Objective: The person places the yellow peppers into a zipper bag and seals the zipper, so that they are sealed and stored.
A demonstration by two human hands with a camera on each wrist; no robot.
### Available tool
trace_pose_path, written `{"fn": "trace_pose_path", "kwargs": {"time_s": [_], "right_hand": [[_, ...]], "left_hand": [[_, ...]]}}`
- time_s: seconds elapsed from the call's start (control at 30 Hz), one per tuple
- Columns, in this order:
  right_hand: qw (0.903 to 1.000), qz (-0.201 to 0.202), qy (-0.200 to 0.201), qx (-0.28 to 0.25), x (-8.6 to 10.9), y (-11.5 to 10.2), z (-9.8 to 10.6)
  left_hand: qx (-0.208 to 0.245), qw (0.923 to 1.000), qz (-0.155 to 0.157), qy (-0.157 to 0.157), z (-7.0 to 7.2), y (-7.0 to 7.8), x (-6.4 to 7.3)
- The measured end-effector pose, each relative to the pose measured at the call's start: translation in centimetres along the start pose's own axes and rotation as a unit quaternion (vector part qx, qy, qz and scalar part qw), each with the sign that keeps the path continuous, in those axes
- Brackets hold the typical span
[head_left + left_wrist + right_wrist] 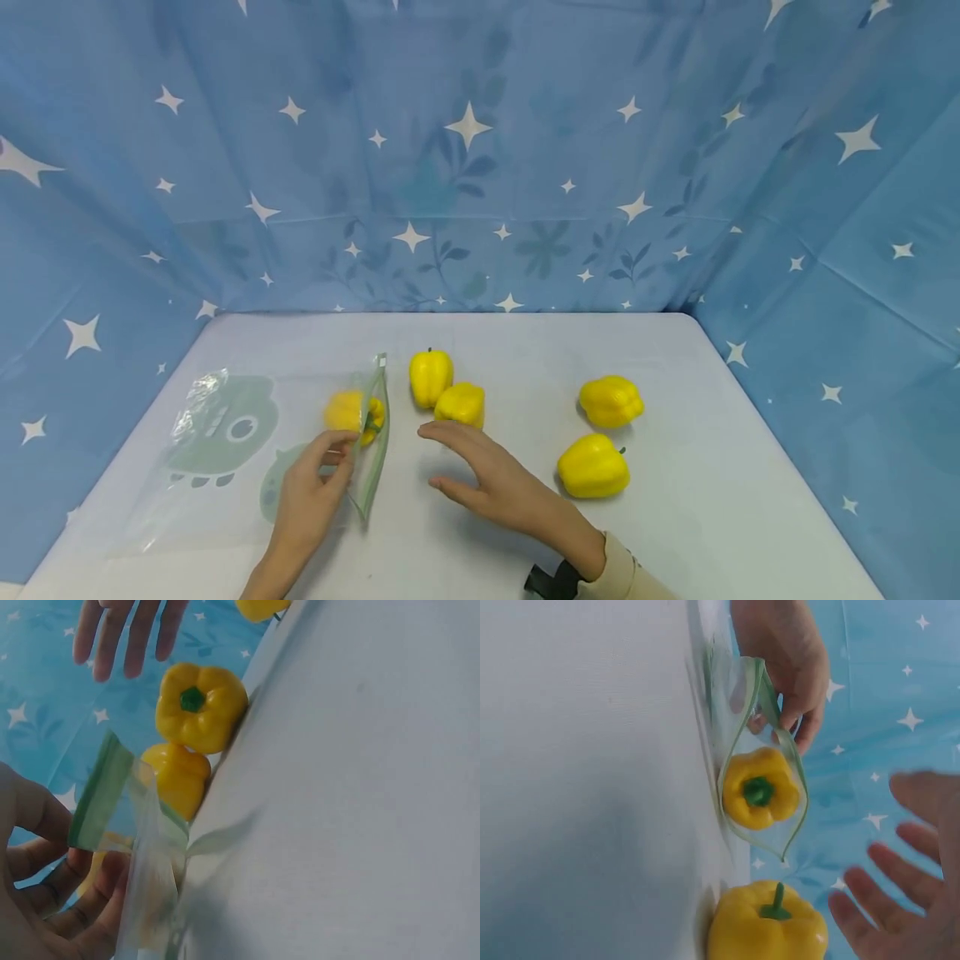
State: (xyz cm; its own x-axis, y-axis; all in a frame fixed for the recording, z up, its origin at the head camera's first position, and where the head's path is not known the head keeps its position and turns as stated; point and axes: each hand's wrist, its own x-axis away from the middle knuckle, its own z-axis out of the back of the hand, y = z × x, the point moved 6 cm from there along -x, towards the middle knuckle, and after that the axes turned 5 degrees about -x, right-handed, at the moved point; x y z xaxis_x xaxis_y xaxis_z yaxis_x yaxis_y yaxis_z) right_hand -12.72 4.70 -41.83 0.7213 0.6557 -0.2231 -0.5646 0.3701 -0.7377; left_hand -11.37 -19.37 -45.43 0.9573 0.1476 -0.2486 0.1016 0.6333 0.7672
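Observation:
My left hand [311, 492] pinches the upper edge of a clear zip bag [225, 442] with a green cartoon print. The bag lies on its side, its green-edged mouth facing right and standing apart. A yellow bell pepper [761, 795] sits just inside that mouth, its green stem toward the opening. My right hand [491, 479] hovers right of the bag, fingers extended and holding nothing. Just beyond its fingertips, two yellow bell peppers, an upright one [431, 377] and a tilted one [463, 403], are close together.
Two more yellow bell peppers, a farther one [611, 402] and a nearer one [592, 467], lie on the right of the white table [712, 517]. A blue star-patterned curtain [525, 167] surrounds the back and sides. A black object [553, 581] shows by my right sleeve.

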Motion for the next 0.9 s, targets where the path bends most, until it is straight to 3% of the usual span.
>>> {"fn": "trace_pose_path", "kwargs": {"time_s": [0.23, 0.37, 0.6, 0.73, 0.9], "right_hand": [[0.9901, -0.014, 0.134, 0.039, -0.7, 1.0, 1.4], [0.9806, -0.037, 0.186, 0.050, -1.7, 1.6, 1.9], [0.9741, -0.118, 0.190, 0.036, -3.0, 3.2, 1.6], [0.9713, -0.137, 0.191, 0.034, -3.0, 3.9, 1.4], [0.9702, -0.157, 0.182, 0.033, -2.4, 4.9, 0.6]], "left_hand": [[0.050, 0.9987, -0.002, 0.002, -0.1, -0.7, -0.2], [0.057, 0.9983, 0.007, 0.007, 0.0, -0.9, -0.6], [0.063, 0.9978, 0.015, 0.015, 0.1, -1.3, -0.8], [0.066, 0.9975, 0.019, 0.016, 0.0, -1.4, -0.6], [0.074, 0.9962, 0.045, 0.000, -0.2, -1.5, -0.1]]}}
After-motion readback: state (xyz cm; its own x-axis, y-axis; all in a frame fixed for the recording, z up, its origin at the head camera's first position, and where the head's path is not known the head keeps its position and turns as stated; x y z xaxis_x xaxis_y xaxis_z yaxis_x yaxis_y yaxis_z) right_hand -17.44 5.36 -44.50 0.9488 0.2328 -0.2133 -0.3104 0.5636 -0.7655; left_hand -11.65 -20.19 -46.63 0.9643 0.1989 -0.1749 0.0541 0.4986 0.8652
